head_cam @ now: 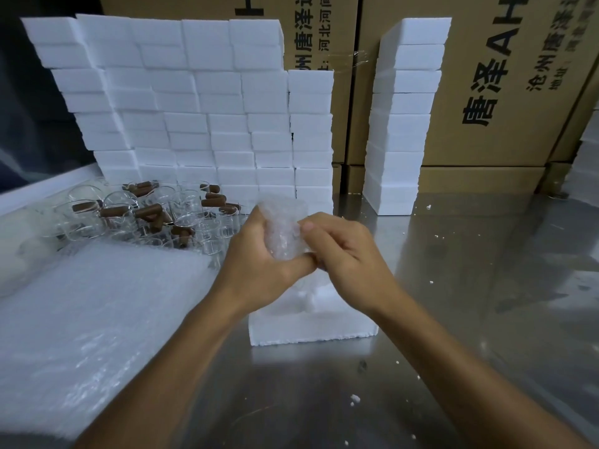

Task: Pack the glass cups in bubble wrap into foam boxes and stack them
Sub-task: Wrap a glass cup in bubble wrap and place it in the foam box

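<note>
step: wrapping – both hands, left (259, 254) and right (340, 251), curl fingers round the wrapped cup (285, 228), mid-table | next: probably tuck it into the near foam box (311, 322) below – snug fit, go gentle

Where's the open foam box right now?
Head view, centre: the open foam box sits on the metal table, directly below both hands, right of the bubble wrap sheets.

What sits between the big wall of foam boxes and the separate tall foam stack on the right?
In the head view, the gap between the foam box wall and the tall foam stack holds only bare metal table, with cardboard cartons showing behind.
</note>
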Demonstrator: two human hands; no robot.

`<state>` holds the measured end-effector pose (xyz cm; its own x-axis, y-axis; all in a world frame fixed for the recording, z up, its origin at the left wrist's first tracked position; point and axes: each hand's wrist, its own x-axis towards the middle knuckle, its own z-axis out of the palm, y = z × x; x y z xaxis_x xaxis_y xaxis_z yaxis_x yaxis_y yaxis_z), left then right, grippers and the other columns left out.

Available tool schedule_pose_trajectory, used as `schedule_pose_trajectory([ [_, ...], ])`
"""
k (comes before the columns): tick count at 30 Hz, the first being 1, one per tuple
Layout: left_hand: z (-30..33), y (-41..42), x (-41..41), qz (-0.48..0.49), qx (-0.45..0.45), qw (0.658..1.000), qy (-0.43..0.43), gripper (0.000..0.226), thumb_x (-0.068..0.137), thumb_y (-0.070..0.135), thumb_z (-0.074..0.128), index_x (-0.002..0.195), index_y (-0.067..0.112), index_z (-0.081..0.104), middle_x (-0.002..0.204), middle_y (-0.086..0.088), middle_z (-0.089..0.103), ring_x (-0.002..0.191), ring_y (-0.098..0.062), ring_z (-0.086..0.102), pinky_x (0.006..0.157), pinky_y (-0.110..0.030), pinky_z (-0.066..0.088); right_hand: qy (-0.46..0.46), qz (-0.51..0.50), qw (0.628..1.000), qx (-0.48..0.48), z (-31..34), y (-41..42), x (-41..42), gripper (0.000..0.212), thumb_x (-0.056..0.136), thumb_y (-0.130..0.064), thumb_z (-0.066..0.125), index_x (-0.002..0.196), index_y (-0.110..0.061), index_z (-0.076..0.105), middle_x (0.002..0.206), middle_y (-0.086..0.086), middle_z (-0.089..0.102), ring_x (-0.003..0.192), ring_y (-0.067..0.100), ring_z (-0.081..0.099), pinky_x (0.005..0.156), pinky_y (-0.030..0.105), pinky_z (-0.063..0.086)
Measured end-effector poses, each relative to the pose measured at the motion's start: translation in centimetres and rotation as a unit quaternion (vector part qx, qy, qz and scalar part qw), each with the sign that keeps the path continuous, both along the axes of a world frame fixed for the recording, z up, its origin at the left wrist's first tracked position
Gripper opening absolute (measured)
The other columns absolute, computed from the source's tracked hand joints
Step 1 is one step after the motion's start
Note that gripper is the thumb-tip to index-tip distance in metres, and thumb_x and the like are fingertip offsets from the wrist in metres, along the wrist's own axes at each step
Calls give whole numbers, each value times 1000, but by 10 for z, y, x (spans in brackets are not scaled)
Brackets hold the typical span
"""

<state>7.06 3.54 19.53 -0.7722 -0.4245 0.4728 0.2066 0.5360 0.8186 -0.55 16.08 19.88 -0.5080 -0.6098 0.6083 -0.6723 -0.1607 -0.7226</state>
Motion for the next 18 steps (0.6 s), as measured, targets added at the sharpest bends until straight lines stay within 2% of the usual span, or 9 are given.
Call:
schedule_pose_trajectory([
  [2, 2, -2, 1, 17, -24, 1000, -4, 59, 45, 55, 75, 91, 35, 44, 77, 18, 64, 62, -1, 58, 54, -28, 50, 58, 0, 998, 27, 0, -1, 5, 43, 95, -32, 45, 63, -3, 49, 61, 6, 45, 60, 15, 42, 59, 35, 35],
  [4, 4, -4, 2, 7, -36, 999, -6, 62, 45, 51, 74, 95, 37, 41, 74, 10, 63, 57, -8, 56, 50, -33, 49, 68, 0, 996, 51, -2, -1, 7, 47, 96, -34, 44, 62, -2, 48, 58, 10, 45, 57, 21, 43, 57, 39, 35],
  [6, 6, -7, 5, -15, -60, 998, -3, 63, 45, 47, 74, 101, 40, 44, 75, 9, 63, 58, -9, 56, 50, -29, 47, 40, 12, 997, 62, -3, -1, 7, 51, 98, -34, 42, 61, 0, 49, 55, 14, 46, 53, 27, 45, 53, 44, 39],
  [8, 8, -8, 6, -26, -96, 995, -4, 58, 45, 46, 74, 98, 37, 52, 83, 11, 63, 69, -10, 60, 56, -28, 49, 16, 26, 997, 70, -4, -1, 6, 55, 98, -37, 40, 63, 4, 51, 55, 18, 47, 52, 31, 46, 53, 47, 42],
  [11, 10, -7, 5, -30, -82, 996, 13, 42, 50, 41, 78, 84, 25, 60, 79, 5, 64, 72, -20, 63, 61, -41, 55, 14, 17, 999, 41, -6, -3, 6, 52, 101, -35, 46, 67, 3, 57, 59, 19, 50, 55, 31, 49, 55, 49, 44],
  [13, 9, -8, 5, -14, -62, 998, 23, 39, 54, 38, 83, 78, 22, 57, 75, 0, 63, 71, -28, 62, 60, -46, 53, 5, -25, 1000, -8, -9, -6, 8, 33, 98, -32, 56, 80, -6, 65, 70, 7, 62, 64, 19, 60, 62, 46, 52],
  [14, 9, -10, 5, -7, -56, 998, 23, 39, 55, 37, 85, 75, 22, 56, 73, 0, 62, 70, -28, 60, 60, -45, 52, -19, -43, 998, -28, -9, -7, 8, 22, 95, -32, 62, 90, -11, 66, 81, 0, 67, 76, 14, 65, 69, 42, 56],
  [16, 8, -14, 6, 1, -44, 999, 12, 41, 53, 37, 86, 69, 21, 52, 67, 4, 59, 65, -22, 56, 56, -41, 49, -49, -50, 997, -37, -10, -10, 9, 23, 92, -37, 65, 104, -18, 67, 100, -8, 69, 95, 11, 67, 79, 36, 58],
  [18, 10, -15, 8, -8, 13, 1000, -21, 44, 54, 40, 85, 65, 20, 47, 63, 7, 55, 59, -17, 54, 46, -32, 44, -34, -25, 999, -16, -10, -9, 6, 32, 92, -44, 62, 108, -18, 69, 100, -8, 71, 96, 12, 68, 81, 35, 57],
])
